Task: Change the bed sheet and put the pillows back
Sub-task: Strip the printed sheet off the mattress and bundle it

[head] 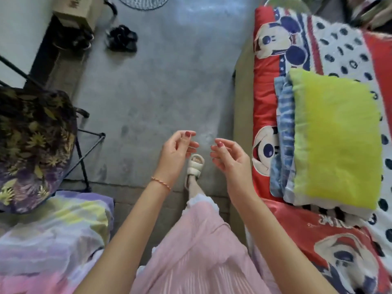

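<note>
Head view, left hand (177, 152) and right hand (228, 154) over bare floor (161, 81), fingers loosely curled, holding nothing, yellow-green pillow (335, 139) near bed (263, 102) edge.

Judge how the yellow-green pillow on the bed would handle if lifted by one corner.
The yellow-green pillow looks plump and soft, so it would probably sag rather than hold its shape. It seems light for its bulk. Lying on folded blue cloth, it might drag that cloth along.

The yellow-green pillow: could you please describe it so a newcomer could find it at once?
Look to the bed with the red cartoon-mouse sheet on the right. On it lies the yellow-green pillow, stacked on folded blue-striped cloth. It is the only plain, bright item among patterned fabrics.
</note>
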